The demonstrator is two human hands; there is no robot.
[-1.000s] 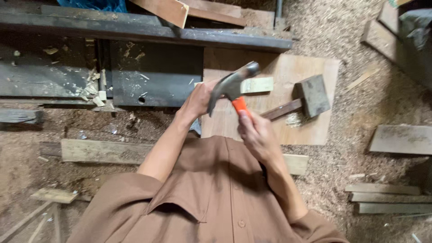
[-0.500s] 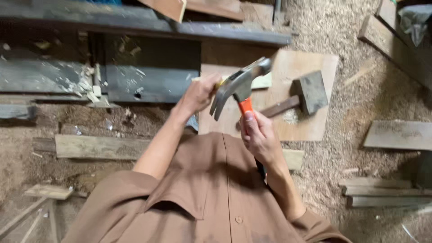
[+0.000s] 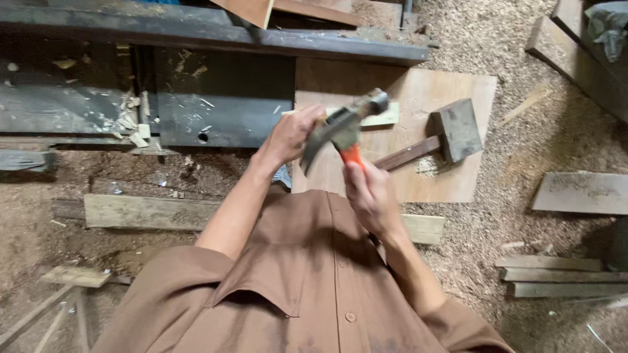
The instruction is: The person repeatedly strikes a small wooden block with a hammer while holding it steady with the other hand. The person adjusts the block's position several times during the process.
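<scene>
Right hand (image 3: pixel 371 196) is wrapped tight around the orange grip of the claw hammer (image 3: pixel 343 127), head raised and blurred above the plywood board (image 3: pixel 451 85). Left hand (image 3: pixel 291 134) sits up beside the hammer head, fingers curled; what they pinch, if anything, I cannot tell. Just behind the hammer a pale wood strip (image 3: pixel 383 117) lies on the board. To the right, a wooden mallet (image 3: pixel 445 134) rests on the same board, well apart from both hands. Sawdust everywhere, a dark metal beam (image 3: pixel 196 36) across the top.
</scene>
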